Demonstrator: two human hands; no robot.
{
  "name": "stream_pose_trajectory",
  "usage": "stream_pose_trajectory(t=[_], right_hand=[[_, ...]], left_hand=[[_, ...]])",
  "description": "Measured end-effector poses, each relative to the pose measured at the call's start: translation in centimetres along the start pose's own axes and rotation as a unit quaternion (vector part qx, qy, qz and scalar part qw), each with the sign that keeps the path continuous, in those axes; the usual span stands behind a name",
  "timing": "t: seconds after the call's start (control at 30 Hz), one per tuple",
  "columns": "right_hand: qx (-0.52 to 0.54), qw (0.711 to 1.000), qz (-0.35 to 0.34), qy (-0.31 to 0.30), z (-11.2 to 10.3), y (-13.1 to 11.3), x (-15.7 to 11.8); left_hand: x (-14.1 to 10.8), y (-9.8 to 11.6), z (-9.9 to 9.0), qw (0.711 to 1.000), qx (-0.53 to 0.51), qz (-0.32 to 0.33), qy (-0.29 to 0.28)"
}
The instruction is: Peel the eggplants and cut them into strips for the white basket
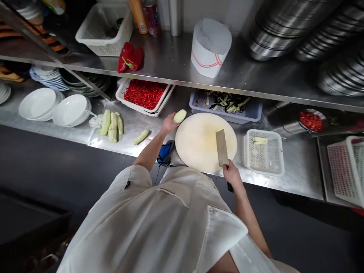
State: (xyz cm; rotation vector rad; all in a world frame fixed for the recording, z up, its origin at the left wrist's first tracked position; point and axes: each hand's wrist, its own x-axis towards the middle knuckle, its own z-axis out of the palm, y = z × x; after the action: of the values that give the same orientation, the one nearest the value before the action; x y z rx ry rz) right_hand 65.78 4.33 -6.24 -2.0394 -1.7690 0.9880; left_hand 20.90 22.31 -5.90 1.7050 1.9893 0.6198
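My left hand (168, 123) is closed around a piece of peeled eggplant (179, 116), its pale cut face turned up, at the left edge of the round cutting board (196, 142). In my right hand (231, 175) is the handle of a cleaver (222, 147), whose broad blade lies over the right part of the board. A peeled eggplant piece (141, 137) rests on the steel counter to the left. Farther left lie several more peeled eggplants (113, 128). To the right, a white basket (278, 155) holds a pale eggplant piece (259, 140).
Behind the board stands a bluish tub (254, 115) of dark peelings. A tray of red chilies (146, 94) sits under the shelf edge (170, 80). White plates (71, 110) are stacked at left. The shelf carries red peppers (130, 57), a paper hat (210, 47) and steel bowls (270, 34).
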Motion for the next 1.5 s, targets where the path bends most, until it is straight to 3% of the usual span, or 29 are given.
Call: stream_pose_trajectory(t=[0.07, 0.17, 0.23, 0.33, 0.43, 0.57, 0.83, 1.07, 1.3, 1.4, 1.5], right_hand=[[-0.007, 1.000, -0.016, 0.024, 0.1, -1.0, 0.0], [-0.013, 0.998, -0.044, 0.037, -0.2, -2.3, -0.3], [-0.025, 0.997, -0.059, 0.031, -0.5, -2.7, -0.6], [-0.061, 0.996, -0.057, 0.017, -0.6, -2.9, -1.6], [-0.100, 0.994, -0.048, 0.006, -0.3, -3.2, -2.6], [-0.138, 0.990, -0.034, -0.011, -0.2, -4.3, -3.4], [-0.183, 0.983, -0.027, -0.012, -2.7, -7.7, -4.9], [-0.227, 0.972, -0.023, -0.061, -3.6, -9.4, -4.3], [-0.229, 0.969, 0.006, -0.091, 0.4, -10.8, 0.7], [-0.236, 0.968, 0.012, -0.088, 1.9, -9.6, -0.3], [-0.246, 0.964, 0.019, -0.094, 2.0, -6.9, -3.6]], left_hand=[[-1.0, 2.9, 0.7, 0.991, -0.007, 0.137, 0.003], [-3.9, 7.8, 3.1, 0.946, 0.005, 0.314, -0.083], [-6.3, 10.3, 5.2, 0.918, 0.013, 0.367, -0.150], [-9.3, 11.9, 7.8, 0.905, 0.024, 0.370, -0.209], [-10.7, 11.1, 9.2, 0.905, 0.024, 0.357, -0.230], [-9.9, 9.3, 9.9, 0.903, -0.002, 0.365, -0.225], [-6.5, 7.9, 12.6, 0.880, -0.028, 0.461, -0.113], [-6.0, 7.2, 13.6, 0.874, -0.028, 0.479, -0.081], [-5.6, 7.3, 13.7, 0.869, -0.021, 0.486, -0.087], [-5.9, 6.8, 12.8, 0.863, -0.011, 0.496, -0.094], [-6.8, 5.2, 11.6, 0.862, 0.008, 0.495, -0.107]])
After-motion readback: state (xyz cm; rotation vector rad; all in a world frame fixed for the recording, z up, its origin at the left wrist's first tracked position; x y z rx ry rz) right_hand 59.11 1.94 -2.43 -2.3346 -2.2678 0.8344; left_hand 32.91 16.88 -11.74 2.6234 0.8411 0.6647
